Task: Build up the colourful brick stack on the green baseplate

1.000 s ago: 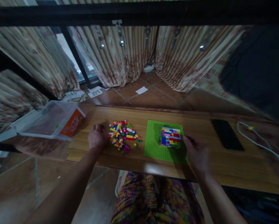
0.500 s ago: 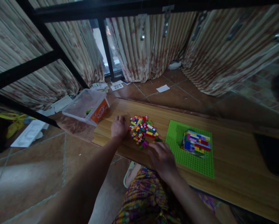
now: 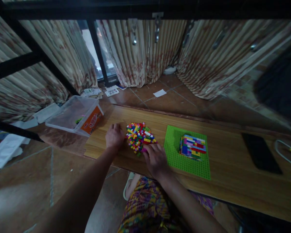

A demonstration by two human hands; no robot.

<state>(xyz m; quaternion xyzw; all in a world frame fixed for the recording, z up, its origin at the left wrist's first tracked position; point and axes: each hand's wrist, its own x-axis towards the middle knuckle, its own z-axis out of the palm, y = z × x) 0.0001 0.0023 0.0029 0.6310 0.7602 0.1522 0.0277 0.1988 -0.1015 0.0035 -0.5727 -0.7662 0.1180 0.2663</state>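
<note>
Beside the wooden table (image 3: 225, 165), a clear bin (image 3: 69, 110), orange label (image 3: 92, 120) illegible, holds something green (image 3: 79, 120). Half-curled right hand (image 3: 157, 159) touches a purple brick (image 3: 144, 149) at the brick pile (image 3: 138, 136), left hand (image 3: 114, 136) alongside; I cannot tell either grip

Purple brick (image 3: 144, 149) pt. hidden by R grip (image 3: 157, 159); cable (image 3: 276, 146) cut off @ R edge.
</note>
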